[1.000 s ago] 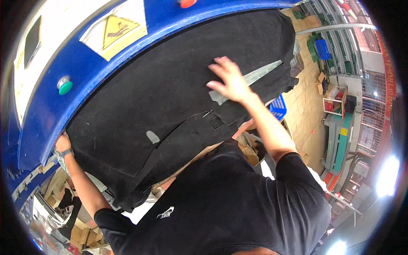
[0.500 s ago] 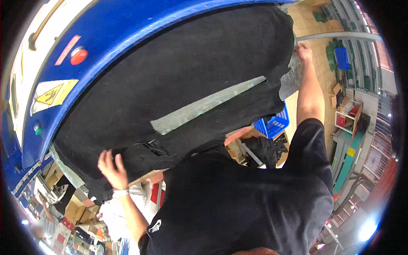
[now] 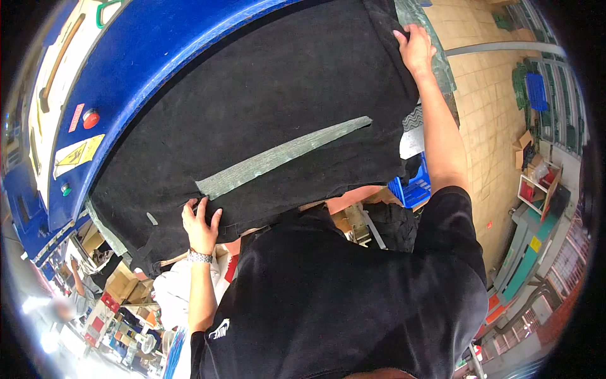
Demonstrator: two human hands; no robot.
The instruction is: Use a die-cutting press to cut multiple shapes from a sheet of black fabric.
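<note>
A large black sheet (image 3: 271, 95), soft and matte like suede or cloth, covers the work surface in front of me. A long slanted opening in it bares the grey-green board (image 3: 284, 158) beneath. My left hand (image 3: 201, 230) rests on the sheet just below the opening's left end, fingers spread. At the far right, my right hand (image 3: 416, 52) grips the sheet's edge, where the material is creased; part of its grip is hidden. The board's worn border (image 3: 442, 66) shows beyond that hand. A small slit (image 3: 151, 219) lies left of my left hand.
A blue machine frame (image 3: 145, 69) curves along the far side, with a red button (image 3: 91, 119) and a green button (image 3: 65, 189). Below the sheet's right side stands a blue crate (image 3: 416, 191). White bundled material (image 3: 180, 287) lies at lower left. Another person (image 3: 76, 287) is in the left background.
My left hand has moved right, toward the opening. My right hand has gone up and left onto the sheet's edge. The sheet has shifted left, and its crumpled near-left part now lies flatter.
</note>
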